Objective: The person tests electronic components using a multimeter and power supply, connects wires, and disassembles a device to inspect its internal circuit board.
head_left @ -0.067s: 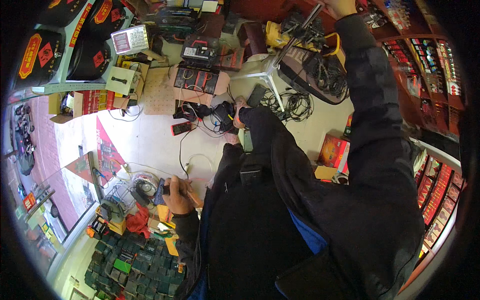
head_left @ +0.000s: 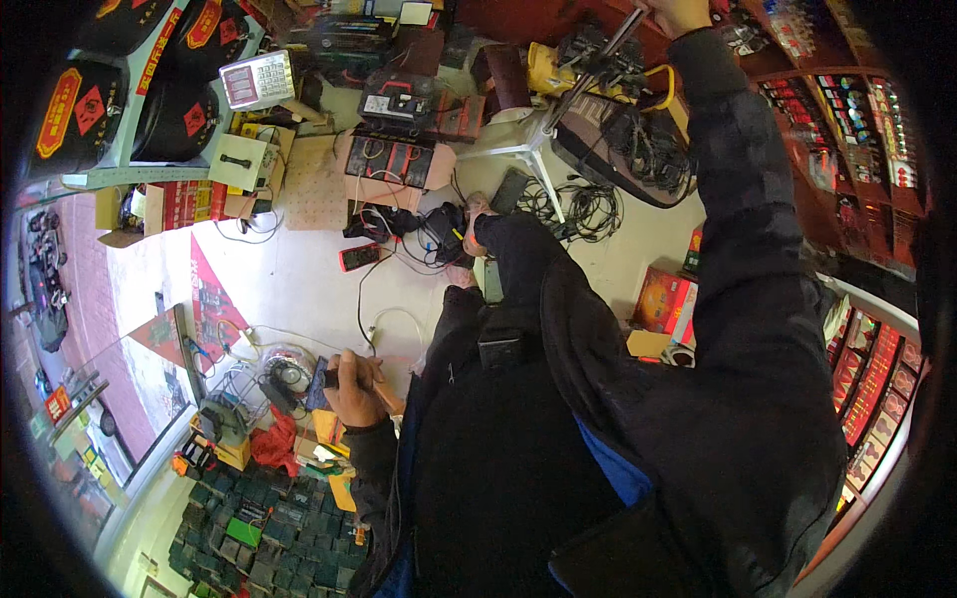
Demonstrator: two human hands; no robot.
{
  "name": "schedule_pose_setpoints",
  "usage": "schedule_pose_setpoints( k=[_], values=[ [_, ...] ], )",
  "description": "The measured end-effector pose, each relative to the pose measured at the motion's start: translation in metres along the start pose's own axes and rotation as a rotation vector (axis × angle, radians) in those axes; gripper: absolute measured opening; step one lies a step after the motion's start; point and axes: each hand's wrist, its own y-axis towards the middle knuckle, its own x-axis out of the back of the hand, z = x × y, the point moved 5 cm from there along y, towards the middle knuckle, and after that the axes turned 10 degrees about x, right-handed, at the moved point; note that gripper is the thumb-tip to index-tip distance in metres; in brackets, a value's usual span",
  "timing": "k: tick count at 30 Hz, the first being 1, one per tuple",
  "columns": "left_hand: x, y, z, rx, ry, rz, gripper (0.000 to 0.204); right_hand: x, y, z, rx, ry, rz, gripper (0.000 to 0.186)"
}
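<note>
My right hand (head_left: 682,14) is at the top edge, its fingers closed at the upper end of a metal pole (head_left: 598,66); part of the hand is cut off. The pole slants down to a stand's pale splayed legs (head_left: 538,157) on the floor. Low on the left, my left hand (head_left: 357,389) is closed, with a small dark thing showing at its fingers that I cannot make out. Beside that hand lie a coil of clear-wrapped cable (head_left: 289,369) and a red cloth (head_left: 274,442).
Tangled black cables (head_left: 588,211) and a red-edged meter (head_left: 360,257) lie on the floor. Ahead stand a battery (head_left: 391,159) in an open carton and a black-and-red device (head_left: 397,100). Stacked dark batteries (head_left: 264,528) fill the lower left. Shelves of goods (head_left: 847,120) line the right.
</note>
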Motion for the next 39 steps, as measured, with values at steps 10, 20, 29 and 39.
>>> schedule_pose_setpoints(
  k=[10, 20, 29, 39],
  values=[
    [-0.001, 0.002, 0.018, 0.046, 0.024, 0.039, 0.036, 0.107, 0.014, -0.037, -0.132, -0.259, -0.335, 0.041],
    [0.005, 0.003, 0.019, 0.039, 0.083, 0.117, 0.038, 0.078, 0.021, -0.039, -0.192, -0.398, -0.262, 0.038],
    [0.005, 0.01, 0.027, 0.055, 0.071, 0.099, 0.039, 0.101, 0.047, -0.068, -0.195, -0.375, -0.238, 0.037],
    [0.0, 0.027, 0.025, 0.089, 0.047, 0.144, 0.038, 0.091, 0.051, -0.069, -0.177, -0.323, -0.256, 0.046]
  ],
)
